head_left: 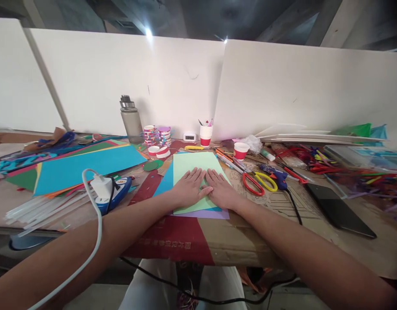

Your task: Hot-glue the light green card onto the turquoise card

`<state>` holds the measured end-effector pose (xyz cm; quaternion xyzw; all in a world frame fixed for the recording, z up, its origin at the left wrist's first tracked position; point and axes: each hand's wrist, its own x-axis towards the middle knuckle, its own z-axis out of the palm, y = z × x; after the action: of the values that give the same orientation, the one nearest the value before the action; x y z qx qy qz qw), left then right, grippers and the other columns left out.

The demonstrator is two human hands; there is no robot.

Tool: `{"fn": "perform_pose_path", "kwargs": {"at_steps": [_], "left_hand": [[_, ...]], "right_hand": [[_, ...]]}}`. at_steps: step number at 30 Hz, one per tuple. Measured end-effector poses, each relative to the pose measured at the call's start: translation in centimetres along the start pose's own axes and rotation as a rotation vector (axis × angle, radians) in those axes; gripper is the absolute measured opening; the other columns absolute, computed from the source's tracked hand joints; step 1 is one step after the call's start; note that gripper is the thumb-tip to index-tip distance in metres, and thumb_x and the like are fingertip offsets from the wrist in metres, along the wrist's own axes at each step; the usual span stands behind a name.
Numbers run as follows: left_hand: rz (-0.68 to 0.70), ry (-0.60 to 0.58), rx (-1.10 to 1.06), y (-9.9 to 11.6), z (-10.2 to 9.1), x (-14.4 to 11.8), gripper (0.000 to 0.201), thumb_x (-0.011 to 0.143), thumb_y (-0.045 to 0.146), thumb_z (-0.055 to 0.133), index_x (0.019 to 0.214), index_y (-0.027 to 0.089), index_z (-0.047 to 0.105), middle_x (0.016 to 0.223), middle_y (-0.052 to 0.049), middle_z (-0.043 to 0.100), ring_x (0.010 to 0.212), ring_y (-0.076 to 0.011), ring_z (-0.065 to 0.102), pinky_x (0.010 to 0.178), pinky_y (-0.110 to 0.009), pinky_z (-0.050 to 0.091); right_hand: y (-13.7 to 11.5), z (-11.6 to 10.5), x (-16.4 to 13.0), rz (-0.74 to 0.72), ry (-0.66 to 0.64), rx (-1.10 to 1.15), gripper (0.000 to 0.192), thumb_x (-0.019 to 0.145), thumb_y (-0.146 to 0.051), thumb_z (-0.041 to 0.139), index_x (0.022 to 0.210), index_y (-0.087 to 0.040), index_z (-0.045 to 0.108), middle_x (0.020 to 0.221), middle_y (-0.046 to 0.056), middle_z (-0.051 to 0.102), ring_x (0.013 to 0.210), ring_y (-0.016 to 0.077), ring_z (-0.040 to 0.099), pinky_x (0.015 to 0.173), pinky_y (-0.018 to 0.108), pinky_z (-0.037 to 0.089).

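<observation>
Paper (192,159), L hand (189,187), R hand (220,188) flat atop, grips unclenched, scissors (244,177) nr R, pen cup (205,139) behind

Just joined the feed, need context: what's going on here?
A person has both hands on a sheet of light green paper. The left hand and right hand lie palm down on it, close together, neither gripping anything. Blue paper and purple paper show from underneath. To the right lie scissors and a phone.
</observation>
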<state>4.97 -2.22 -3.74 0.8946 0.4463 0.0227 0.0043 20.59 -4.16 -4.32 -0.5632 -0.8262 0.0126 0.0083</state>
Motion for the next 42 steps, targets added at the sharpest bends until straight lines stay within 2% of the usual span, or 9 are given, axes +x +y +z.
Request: {"fn": "perform_pose_path", "kwargs": {"at_steps": [7, 13, 18, 25, 30, 35, 39, 42], "left_hand": [[-0.033, -0.035, 0.002, -0.3, -0.2, -0.7, 0.087, 0.087, 0.069, 0.01, 0.149, 0.009, 0.017, 0.155, -0.012, 0.013, 0.144, -0.0254, 0.008, 0.116, -0.042, 0.008], [0.019, -0.054, -0.003, -1.0, -0.6, -1.3, 0.091, 0.084, 0.073, 0.014, 0.149, 0.01, 0.017, 0.155, -0.013, 0.012, 0.144, -0.0251, 0.008, 0.115, -0.042, 0.008], [-0.014, -0.057, -0.004, -1.1, -0.7, -1.2, 0.092, 0.082, 0.076, 0.021, 0.15, 0.014, 0.017, 0.156, -0.012, 0.012, 0.144, -0.0291, 0.005, 0.114, -0.051, 0.003], [-0.022, -0.076, -0.012, -1.2, -0.8, -1.0, 0.093, 0.079, 0.078, 0.021, 0.15, 0.018, 0.019, 0.156, -0.012, 0.011, 0.144, -0.0286, 0.007, 0.113, -0.053, 0.007], [-0.02, -0.055, -0.005, -1.5, -0.6, -0.9, 0.091, 0.079, 0.079, 0.021, 0.149, 0.02, 0.023, 0.156, -0.012, 0.014, 0.143, -0.0289, 0.01, 0.112, -0.053, 0.009], [-0.013, -0.057, -0.009, -1.6, -0.6, -0.9, 0.091, 0.079, 0.079, 0.021, 0.148, 0.02, 0.023, 0.156, -0.011, 0.014, 0.143, -0.0295, 0.009, 0.112, -0.054, 0.01], [-0.033, -0.076, -0.024, -1.3, -0.9, -0.9, 0.093, 0.078, 0.08, 0.021, 0.148, 0.021, 0.023, 0.156, -0.012, 0.015, 0.143, -0.0298, 0.01, 0.112, -0.052, 0.01], [-0.041, -0.083, -0.04, -1.1, -1.2, -0.9, 0.095, 0.076, 0.082, 0.02, 0.148, 0.021, 0.022, 0.156, -0.013, 0.013, 0.143, -0.0303, 0.01, 0.112, -0.053, 0.009]], "right_hand": [[-0.1, 0.4, 0.0, 0.012, 0.026, -0.011, 0.064, 0.096, -0.041, 0.019, 0.148, -0.003, 0.02, 0.155, 0.014, 0.013, 0.143, 0.0275, 0.009, 0.115, 0.043, 0.014], [-0.1, 0.4, 0.0, 0.007, 0.043, 0.006, 0.065, 0.096, -0.043, 0.019, 0.147, -0.002, 0.023, 0.154, 0.015, 0.014, 0.143, 0.0277, 0.011, 0.114, 0.044, 0.014], [-0.1, -0.1, -0.1, 0.008, 0.016, 0.013, 0.064, 0.097, -0.041, 0.017, 0.147, -0.003, 0.021, 0.155, 0.015, 0.013, 0.143, 0.0263, 0.01, 0.114, 0.042, 0.014], [0.4, -0.2, -0.2, 0.023, -0.001, 0.047, 0.065, 0.097, -0.041, 0.016, 0.148, -0.001, 0.018, 0.155, 0.014, 0.012, 0.143, 0.0253, 0.009, 0.114, 0.041, 0.014], [1.2, -0.3, -0.7, 0.035, -0.012, 0.062, 0.072, 0.096, -0.051, 0.013, 0.148, -0.001, 0.017, 0.155, 0.016, 0.013, 0.143, 0.0262, 0.011, 0.114, 0.041, 0.015], [1.0, -0.5, -1.3, 0.111, 0.003, 0.012, 0.074, 0.095, -0.053, 0.011, 0.147, -0.001, 0.021, 0.153, 0.019, 0.018, 0.142, 0.028, 0.014, 0.113, 0.045, 0.014], [1.7, -0.8, -1.5, 0.212, 0.09, -0.071, 0.075, 0.094, -0.054, 0.017, 0.142, 0.003, 0.03, 0.149, 0.025, 0.027, 0.14, 0.0323, 0.019, 0.113, 0.051, 0.007], [2.6, -1.4, -1.0, 0.296, 0.331, -0.025, 0.073, 0.095, -0.05, 0.019, 0.144, 0.003, 0.023, 0.152, 0.023, 0.017, 0.142, 0.0316, 0.01, 0.113, 0.05, 0.008]]}}
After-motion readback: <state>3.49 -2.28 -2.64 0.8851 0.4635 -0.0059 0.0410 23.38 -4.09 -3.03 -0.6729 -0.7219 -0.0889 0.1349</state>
